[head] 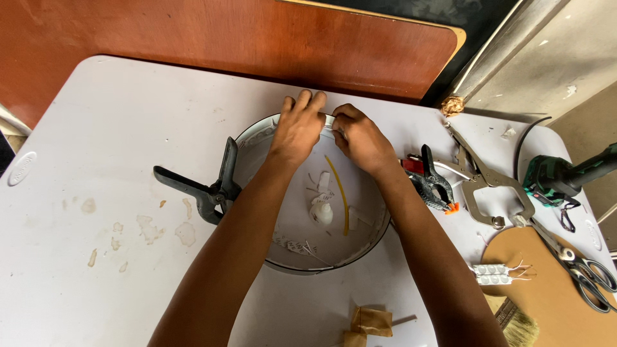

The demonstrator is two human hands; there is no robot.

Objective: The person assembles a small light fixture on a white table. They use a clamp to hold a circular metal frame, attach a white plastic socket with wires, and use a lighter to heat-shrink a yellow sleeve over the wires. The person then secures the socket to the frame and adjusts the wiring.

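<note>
The round shallow housing point(283, 254) lies near the middle of the white table point(116, 128), slightly toward its far edge. Both hands work at the far rim of the housing, directly ahead of the person. The left hand point(297, 128) has its fingers curled over the rim, pressing a thin white strip point(328, 117) against the inner wall. The right hand point(361, 138) meets it from the right, fingertips pinched closed on the same strip. The strip's long axis follows the curve of the rim, running left to right between the hands, which almost touch; neither is clearly nearer. Two spring clamps grip the rim: one black clamp point(202, 186) on the left side, one clamp with orange tips point(432, 183) on the right. Toward the right edge of the table lie one locking C-clamp point(491, 186), one green power drill point(559, 177), one pair of scissors point(581, 266) and one brush point(517, 324).
</note>
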